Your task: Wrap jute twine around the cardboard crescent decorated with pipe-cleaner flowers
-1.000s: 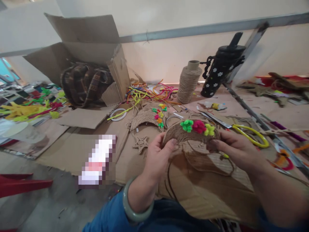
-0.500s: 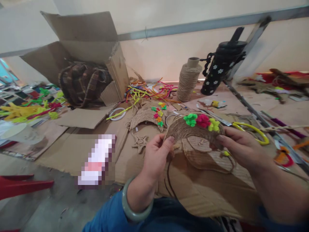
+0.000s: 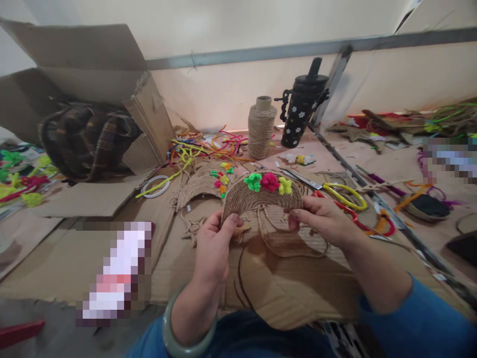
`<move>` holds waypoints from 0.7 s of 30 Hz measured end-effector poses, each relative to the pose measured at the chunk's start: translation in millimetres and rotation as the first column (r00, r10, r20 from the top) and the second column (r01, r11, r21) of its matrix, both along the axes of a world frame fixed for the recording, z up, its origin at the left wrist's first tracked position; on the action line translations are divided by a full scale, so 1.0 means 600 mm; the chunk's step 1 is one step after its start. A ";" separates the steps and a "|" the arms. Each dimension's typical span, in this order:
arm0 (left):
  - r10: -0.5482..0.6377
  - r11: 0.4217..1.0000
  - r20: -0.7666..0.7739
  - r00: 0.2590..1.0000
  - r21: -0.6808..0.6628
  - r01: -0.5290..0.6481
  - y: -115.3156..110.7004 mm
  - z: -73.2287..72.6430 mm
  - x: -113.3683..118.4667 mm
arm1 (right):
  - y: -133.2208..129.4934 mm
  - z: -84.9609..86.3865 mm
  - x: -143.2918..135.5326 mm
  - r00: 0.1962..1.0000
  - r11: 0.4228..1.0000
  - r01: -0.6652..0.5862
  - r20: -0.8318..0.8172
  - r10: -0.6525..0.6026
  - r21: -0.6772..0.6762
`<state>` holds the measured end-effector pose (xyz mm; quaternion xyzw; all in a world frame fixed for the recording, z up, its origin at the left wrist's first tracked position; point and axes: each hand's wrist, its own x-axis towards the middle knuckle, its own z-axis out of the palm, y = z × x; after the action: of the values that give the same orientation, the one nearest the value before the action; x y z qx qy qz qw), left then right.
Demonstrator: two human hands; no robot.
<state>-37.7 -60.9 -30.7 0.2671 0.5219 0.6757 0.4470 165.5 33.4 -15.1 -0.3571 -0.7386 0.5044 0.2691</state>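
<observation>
An arch of coiled jute twine (image 3: 242, 196) is held up over the cardboard, with green, pink and yellow fuzzy flowers (image 3: 269, 182) along its upper edge. My left hand (image 3: 214, 243) pinches its left end, thumb in front. At the right end, the thumb and fingers of my right hand (image 3: 324, 219) are closed on it. A loose cord (image 3: 294, 254) hangs in a loop below the arch. Behind it lie similar twine arches (image 3: 199, 189) with small colored flowers. A twine star (image 3: 194, 228) rests just left of my left hand.
A twine spool (image 3: 262, 129) and black flowered tumbler (image 3: 303, 109) stand at the back. Scissors with yellow handles (image 3: 345, 195) and red-handled scissors (image 3: 383, 226) lie right. An open cardboard box (image 3: 149, 114) holds a dark plaid bag (image 3: 89, 141). Colored pipe cleaners (image 3: 190, 149) lie beside it.
The view has swung to the right, so the table things sit further left. Both hands still hold the arch, and its face now shows more fully. The red scissor handles have come into sight.
</observation>
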 end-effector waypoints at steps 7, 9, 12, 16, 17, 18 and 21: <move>0.027 1.000 -0.016 1.000 0.000 -0.027 0.001 0.004 -0.001 | -0.001 0.007 -0.002 0.999 1.000 -0.023 -0.026 0.022 -0.007; 0.014 1.000 -0.009 1.000 -0.010 -0.014 0.001 0.006 0.000 | 0.001 0.002 -0.001 0.997 1.000 0.001 -0.071 -0.001 0.008; -0.022 0.999 0.002 1.000 -0.035 0.022 0.000 0.007 0.001 | 0.005 -0.006 0.002 0.990 0.997 0.073 -0.126 -0.070 0.022; 0.001 0.999 0.024 1.000 -0.037 0.000 0.001 0.006 0.001 | 0.001 -0.001 0.001 0.988 0.994 0.098 -0.121 -0.092 0.043; 0.024 0.999 0.037 0.999 -0.027 -0.023 0.002 0.006 0.001 | -0.001 0.004 -0.001 0.992 0.996 0.080 -0.099 -0.075 0.044; 0.047 0.999 0.055 0.997 -0.015 -0.046 0.003 0.007 0.001 | -0.003 0.008 -0.002 0.996 0.998 0.055 -0.072 -0.052 0.042; 0.095 0.995 0.108 0.990 0.024 -0.098 0.005 0.009 0.001 | -0.006 0.017 -0.004 1.000 1.000 0.003 -0.009 -0.003 0.023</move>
<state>-37.1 -58.0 -25.5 0.2115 0.4995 0.7176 0.4369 162.8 29.8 -4.8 -0.3527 -0.7428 0.4970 0.2773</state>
